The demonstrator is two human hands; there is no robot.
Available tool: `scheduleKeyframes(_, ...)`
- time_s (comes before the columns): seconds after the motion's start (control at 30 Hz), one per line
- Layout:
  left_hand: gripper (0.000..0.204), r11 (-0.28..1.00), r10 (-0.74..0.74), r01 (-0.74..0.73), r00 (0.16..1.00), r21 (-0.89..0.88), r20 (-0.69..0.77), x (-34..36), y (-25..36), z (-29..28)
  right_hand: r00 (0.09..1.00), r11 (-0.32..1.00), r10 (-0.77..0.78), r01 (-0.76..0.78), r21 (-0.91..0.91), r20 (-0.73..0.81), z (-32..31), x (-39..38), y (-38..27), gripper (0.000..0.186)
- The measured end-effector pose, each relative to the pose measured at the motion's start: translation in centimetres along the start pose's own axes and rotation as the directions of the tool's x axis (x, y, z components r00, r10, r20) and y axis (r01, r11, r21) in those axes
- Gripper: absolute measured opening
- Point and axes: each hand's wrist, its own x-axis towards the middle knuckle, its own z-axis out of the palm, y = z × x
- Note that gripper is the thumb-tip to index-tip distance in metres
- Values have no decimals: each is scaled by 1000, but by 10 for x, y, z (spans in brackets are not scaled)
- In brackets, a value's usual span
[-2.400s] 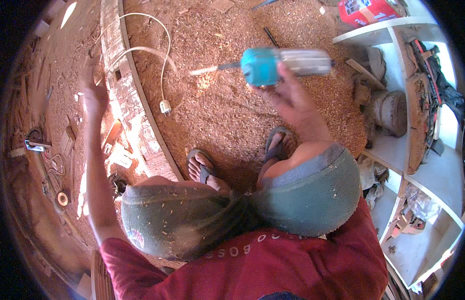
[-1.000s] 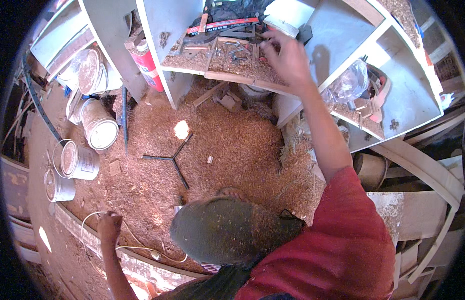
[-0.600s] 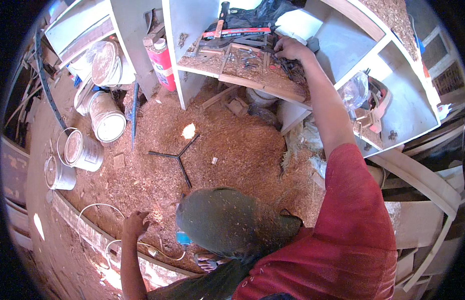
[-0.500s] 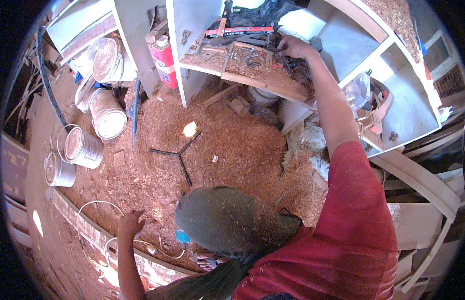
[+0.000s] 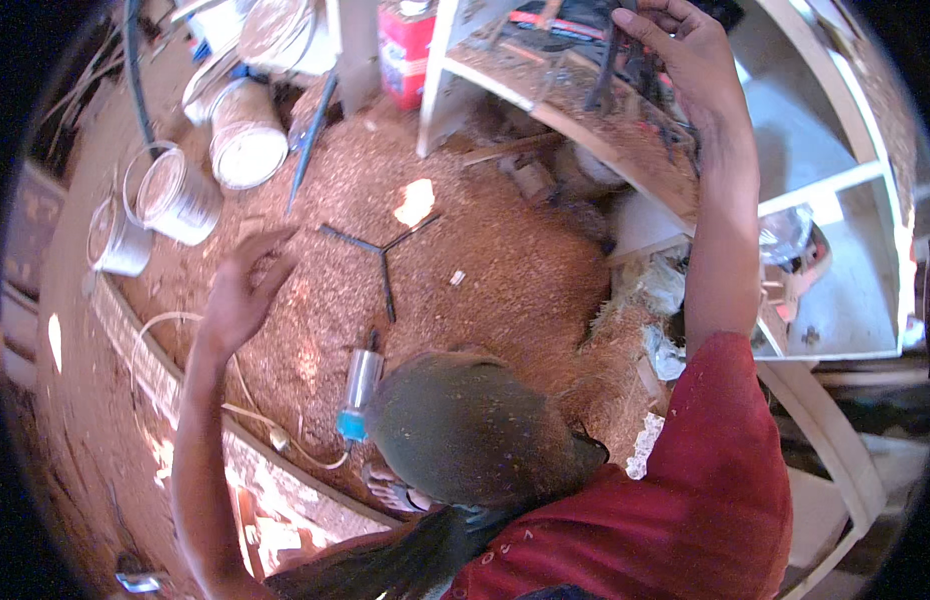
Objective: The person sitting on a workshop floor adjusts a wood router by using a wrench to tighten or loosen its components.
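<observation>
My right hand (image 5: 690,45) is raised at the shelf of the white cabinet (image 5: 545,115), its fingers pinched on the upper end of a dark spanner (image 5: 605,70). The spanner hangs down, its forked lower end just over the sawdust-strewn shelf with its loose tools. My left hand (image 5: 247,290) hovers above the sawdust floor with fingers apart, holding nothing. Below it, beside my knee, a silver and teal trim router (image 5: 361,385) with a cord rests on the sawdust. A black Y-shaped metal piece (image 5: 385,250) lies farther ahead.
White buckets (image 5: 180,195) stand or lean at the left, near a dark bar (image 5: 313,140). A red can (image 5: 407,50) is beside the cabinet. The pale cord (image 5: 255,415) loops over a wooden beam (image 5: 135,335). Plastic bags (image 5: 665,285) lie below the cabinet.
My right hand has lifted a dark spanner from among the shelf's tools. My left hand has moved up and forward, its fingers spreading. The view has shifted, showing more of the router.
</observation>
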Motion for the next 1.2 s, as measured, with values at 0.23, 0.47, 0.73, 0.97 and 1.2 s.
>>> scheduleKeyframes(0.23,42,437,-75,120,992,-892,97,37,73,89,881,896,-91,-131,424,465,171,-83,-12,22)
scheduleKeyframes(0.47,35,335,-227,119,973,-934,43,4,26,96,706,625,39,-569,534,707,234,-122,9,23)
scheduleKeyframes(0.73,35,136,-381,3,923,-991,-49,-20,-14,83,635,564,84,-666,488,768,261,-140,13,23)
scheduleKeyframes(0.97,27,189,-421,-38,900,-981,-115,-29,-43,92,706,633,58,-573,521,706,285,-159,33,20)
scheduleKeyframes(1.2,27,650,-643,327,718,-686,-267,-68,-104,122,694,898,97,-371,238,714,304,-260,89,11)
